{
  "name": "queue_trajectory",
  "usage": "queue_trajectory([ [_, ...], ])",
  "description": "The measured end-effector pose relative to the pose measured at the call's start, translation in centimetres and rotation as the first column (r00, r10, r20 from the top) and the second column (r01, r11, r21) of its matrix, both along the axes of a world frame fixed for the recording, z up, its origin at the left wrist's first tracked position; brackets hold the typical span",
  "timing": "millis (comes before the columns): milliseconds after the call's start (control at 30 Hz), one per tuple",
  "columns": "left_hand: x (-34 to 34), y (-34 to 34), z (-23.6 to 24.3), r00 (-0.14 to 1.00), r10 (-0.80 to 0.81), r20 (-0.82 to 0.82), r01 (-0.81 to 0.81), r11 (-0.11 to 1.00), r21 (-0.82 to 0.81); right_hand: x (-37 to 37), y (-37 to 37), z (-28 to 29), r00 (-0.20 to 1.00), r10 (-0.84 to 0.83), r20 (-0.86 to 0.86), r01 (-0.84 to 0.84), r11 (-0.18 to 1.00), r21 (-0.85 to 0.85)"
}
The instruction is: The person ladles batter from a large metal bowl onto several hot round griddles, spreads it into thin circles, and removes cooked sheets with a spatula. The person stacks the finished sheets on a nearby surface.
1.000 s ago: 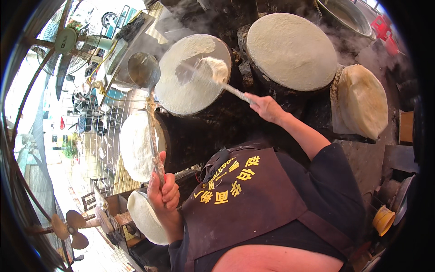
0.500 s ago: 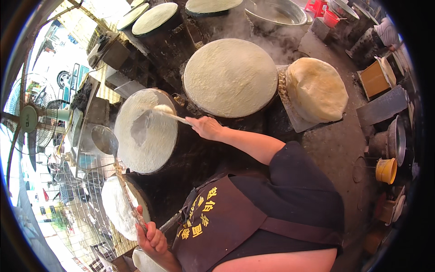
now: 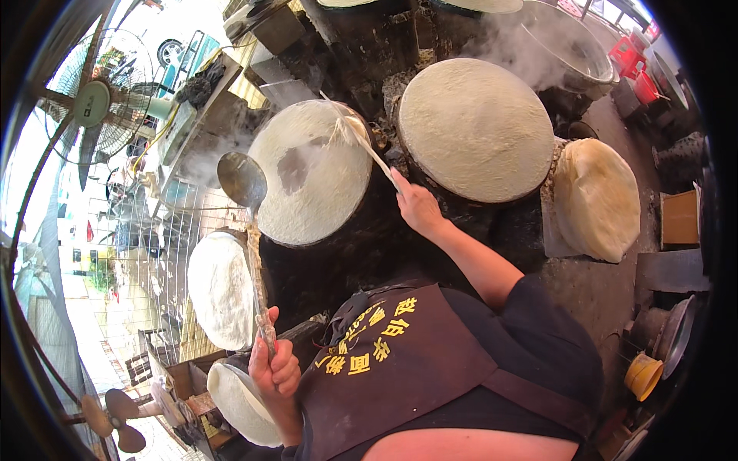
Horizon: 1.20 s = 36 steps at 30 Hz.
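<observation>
My left hand (image 3: 274, 363) grips the long crusted handle of a metal ladle (image 3: 241, 180), whose bowl sits by the left edge of a round griddle (image 3: 307, 196) coated with pale batter that has a grey patch near its middle. My right hand (image 3: 417, 207) holds a pale stick-like spreader (image 3: 377, 157) over that griddle's right part; a ragged pale lump (image 3: 346, 131) is at its far end. A second coated griddle (image 3: 473, 127) stands to the right, beside a pile of cooked flatbreads (image 3: 596, 200). A white-covered round (image 3: 219, 288) lies left of the ladle's handle.
A caged fan (image 3: 92, 104) and wire mesh line the left, with rusty fan blades (image 3: 119, 415) below. Further coated griddles and a steaming metal basin (image 3: 569, 54) are at the back. A yellow bucket (image 3: 644, 376), red containers and metal pans sit at the right.
My right hand has swung the spreader's far end up toward the griddle's upper right rim, the stick now steeper. My left hand still grips the ladle. The camera's view has shifted between frames.
</observation>
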State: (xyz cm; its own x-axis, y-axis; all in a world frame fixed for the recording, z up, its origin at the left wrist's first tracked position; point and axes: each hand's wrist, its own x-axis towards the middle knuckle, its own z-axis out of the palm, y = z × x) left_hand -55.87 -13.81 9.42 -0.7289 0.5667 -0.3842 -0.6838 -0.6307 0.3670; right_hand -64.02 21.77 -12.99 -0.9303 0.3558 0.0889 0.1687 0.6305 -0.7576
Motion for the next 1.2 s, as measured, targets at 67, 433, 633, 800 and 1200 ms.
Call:
queue_trajectory([
  [67, -0.6, 1.2, 0.4, 1.0, 0.022, 0.017, -0.022, 0.999, -0.026, -4.6, 0.3, 0.3, 0.997, -0.011, 0.083, 0.007, 0.998, 0.059],
  [433, 1.2, 1.4, 2.6, 0.992, 0.128, 0.016, -0.128, 0.991, -0.038, -7.1, 0.6, -0.4, 1.0, 0.001, -0.011, -0.001, 1.0, -0.012],
  [633, 1.7, 1.7, 2.8, 0.989, 0.147, 0.032, -0.149, 0.986, 0.07, -8.4, -1.7, 1.7, 0.982, 0.185, -0.033, -0.183, 0.982, 0.055],
  [800, 2.6, 1.1, 2.8, 0.985, 0.174, 0.009, -0.174, 0.983, 0.053, -6.4, -0.1, 0.6, 0.999, 0.037, -0.031, -0.032, 0.987, 0.159],
  [1200, 3.8, 0.4, 2.7, 0.986, 0.164, -0.032, -0.163, 0.985, 0.051, -3.8, -1.5, 0.8, 0.992, 0.127, 0.011, -0.126, 0.973, 0.193],
])
